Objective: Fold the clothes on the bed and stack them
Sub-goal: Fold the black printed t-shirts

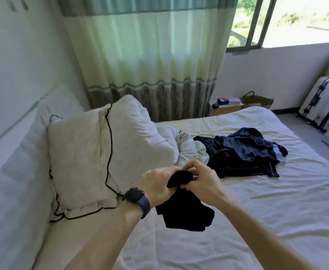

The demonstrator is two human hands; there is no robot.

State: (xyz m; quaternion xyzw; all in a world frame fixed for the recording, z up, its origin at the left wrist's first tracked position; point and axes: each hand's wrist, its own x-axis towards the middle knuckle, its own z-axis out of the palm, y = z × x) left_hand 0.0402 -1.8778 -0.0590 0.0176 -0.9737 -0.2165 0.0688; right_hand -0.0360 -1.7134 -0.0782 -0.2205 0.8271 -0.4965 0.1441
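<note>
- Black soft cloth garment (185, 209), bunched at top, pinched between left hand (155, 184) and right hand (203, 182), lower edge perhaps touching cream bed sheet (266, 211).
- Step in hand: likely sorting out edges before folding.
- Next: spread flat, fold, start stack; crumpled navy pile of clothes (241, 152) unfolded beyond.

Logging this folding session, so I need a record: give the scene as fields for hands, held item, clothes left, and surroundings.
left hand: grips the black garment; watch on wrist
right hand: pinches the same garment's top
held item: black garment, bunched, hanging over the bed
unfolded: navy clothes pile, light garment beside it
stack: none visible
surroundings: pillow left, suitcase right
</note>
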